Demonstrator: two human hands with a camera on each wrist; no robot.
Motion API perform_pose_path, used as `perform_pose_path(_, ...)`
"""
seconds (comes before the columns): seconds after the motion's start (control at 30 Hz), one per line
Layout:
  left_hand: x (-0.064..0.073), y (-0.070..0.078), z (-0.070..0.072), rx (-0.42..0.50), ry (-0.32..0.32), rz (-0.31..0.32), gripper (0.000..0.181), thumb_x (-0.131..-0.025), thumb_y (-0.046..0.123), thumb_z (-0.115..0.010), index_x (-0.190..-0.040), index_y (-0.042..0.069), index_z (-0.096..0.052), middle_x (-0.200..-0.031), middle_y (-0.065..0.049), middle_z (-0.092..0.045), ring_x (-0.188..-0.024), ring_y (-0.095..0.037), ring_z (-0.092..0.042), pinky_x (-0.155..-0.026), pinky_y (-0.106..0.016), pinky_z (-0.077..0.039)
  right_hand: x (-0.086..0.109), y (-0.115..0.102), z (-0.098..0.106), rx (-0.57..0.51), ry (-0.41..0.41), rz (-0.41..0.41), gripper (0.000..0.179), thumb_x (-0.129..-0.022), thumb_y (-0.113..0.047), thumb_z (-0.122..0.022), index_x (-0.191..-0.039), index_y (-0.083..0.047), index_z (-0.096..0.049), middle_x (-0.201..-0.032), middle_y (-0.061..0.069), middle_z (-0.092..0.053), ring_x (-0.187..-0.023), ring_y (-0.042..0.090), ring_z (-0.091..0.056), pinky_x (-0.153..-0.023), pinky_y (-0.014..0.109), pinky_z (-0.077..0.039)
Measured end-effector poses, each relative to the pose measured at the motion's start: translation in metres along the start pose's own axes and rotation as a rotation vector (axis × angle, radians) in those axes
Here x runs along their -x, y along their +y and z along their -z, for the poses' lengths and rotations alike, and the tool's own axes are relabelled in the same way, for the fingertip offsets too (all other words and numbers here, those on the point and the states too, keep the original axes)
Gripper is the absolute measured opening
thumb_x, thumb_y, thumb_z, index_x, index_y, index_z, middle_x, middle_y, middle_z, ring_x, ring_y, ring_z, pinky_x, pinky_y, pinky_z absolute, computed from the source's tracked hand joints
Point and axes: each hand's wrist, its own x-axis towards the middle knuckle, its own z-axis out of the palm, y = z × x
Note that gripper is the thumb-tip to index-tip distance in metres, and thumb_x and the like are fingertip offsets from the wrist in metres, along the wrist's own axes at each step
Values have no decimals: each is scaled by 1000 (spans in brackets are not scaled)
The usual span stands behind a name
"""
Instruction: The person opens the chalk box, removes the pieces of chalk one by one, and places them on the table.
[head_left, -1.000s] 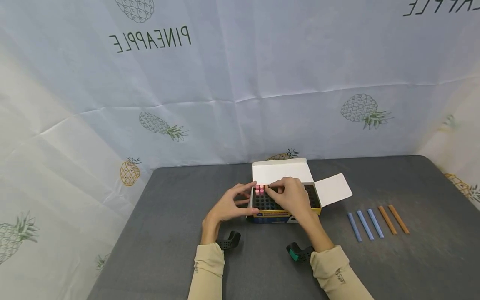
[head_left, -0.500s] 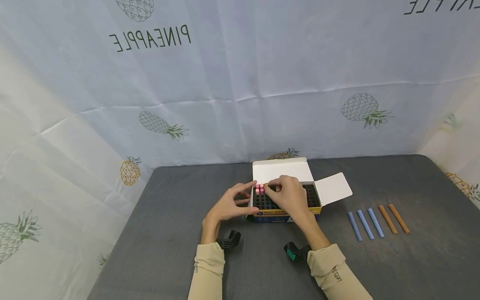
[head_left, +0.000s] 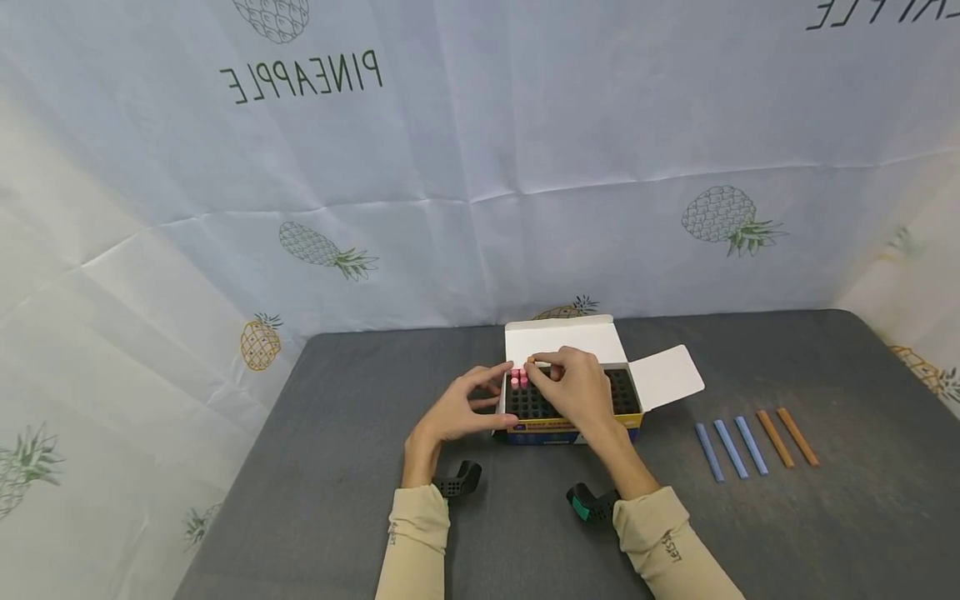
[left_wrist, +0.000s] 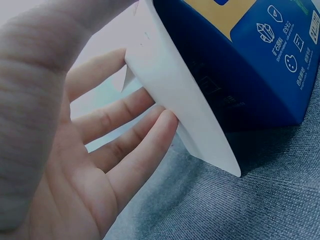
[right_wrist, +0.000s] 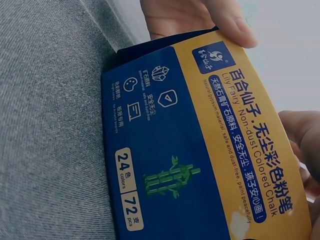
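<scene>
An opened chalk box point(head_left: 573, 427), blue and yellow, has a black insert of holes inside. Several pink chalk sticks point(head_left: 519, 379) stand upright in its back left corner. Beside them, my right hand point(head_left: 583, 392) pinches an orange chalk stick point(head_left: 531, 360) between thumb and fingers; its top shows above the fingertips, while its lower end is hidden. My left hand point(head_left: 453, 408) holds the box's left end, thumb at the front corner, index finger at the back. In the left wrist view its fingers touch a white side flap point(left_wrist: 175, 85).
On the grey table point(head_left: 360, 433), right of the box, lie several blue chalk sticks point(head_left: 731, 448) and two orange chalk sticks point(head_left: 787, 437). The white lid point(head_left: 566, 340) leans back and a right flap point(head_left: 667, 379) sticks out. A printed cloth point(head_left: 480, 150) hangs behind.
My right hand has shifted slightly left and back, toward the pink sticks. The orange stick's top now shows more clearly above its fingertips. My left hand has stayed on the box.
</scene>
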Motion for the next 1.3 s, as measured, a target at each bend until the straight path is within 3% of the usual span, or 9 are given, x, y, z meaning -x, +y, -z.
perform_pose_path(0.27,0,1,-2,7,4,4,80,-87,31,-83,-156,20,-45,-126,-14,-56,-118,-25,-56,-111,-44,-56,-1,-1,4,-30,28,40,18,-90,-23,-80,-98,-7,-84,-59,2,-50,-48,9,-33,-41,19,-22)
perform_pose_path(0.53,0,2,-1,7,1,-3,80,-87,31,-84,-156,18,-45,-127,-15,-55,-119,-26,-56,-110,-45,-56,0,-5,16,-123,78,69,14,-88,-20,-83,-95,-8,-84,-60,1,-51,-52,8,-38,-50,22,-34)
perform_pose_path(0.7,0,3,-1,-2,0,1,81,-87,31,-83,-157,19,-45,-128,-14,-55,-119,-25,-56,-111,-44,-55,4,-7,22,-161,107,84,11,-86,-18,-84,-92,-9,-84,-59,0,-49,-52,4,-37,-51,22,-36)
perform_pose_path(0.97,0,5,0,-11,-2,-6,81,-87,33,-83,-157,19,-44,-128,-15,-55,-119,-25,-56,-111,-42,-55,9,-5,28,-185,108,104,8,-84,-15,-85,-88,-8,-84,-59,-1,-48,-52,3,-37,-50,21,-37)
perform_pose_path(1.3,0,4,1,-18,-2,-5,82,-87,34,-83,-157,19,-44,-129,-15,-54,-121,-27,-56,-111,-41,-55,15,-1,36,-226,87,197,1,-85,-12,-84,-84,-11,-83,-59,-4,-45,-54,2,-35,-48,21,-34)
